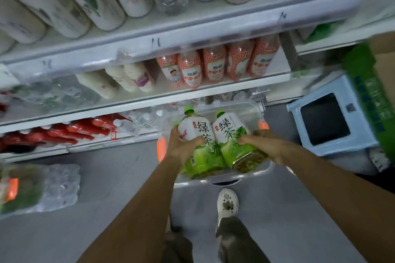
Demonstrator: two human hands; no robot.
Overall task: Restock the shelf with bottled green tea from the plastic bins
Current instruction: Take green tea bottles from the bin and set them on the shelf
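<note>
Two green tea bottles over the bin

The left bottle (pixel 197 145) and right bottle (pixel 234 143), green-capped, lie tilted side by side above the clear plastic bin (pixel 254 111).

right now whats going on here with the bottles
A person stands at a drinks shelf, holding a green tea bottle in each hand. The left hand grips the left bottle, the right hand grips the right bottle. Both bottles are over a clear plastic bin on the floor, not yet on the shelf.

Both bare arms reached forward and down. The left grip (pixel 181 145) and right grip (pixel 264 144) each curled round something, thumbs turned inward, nearly side by side.
</note>
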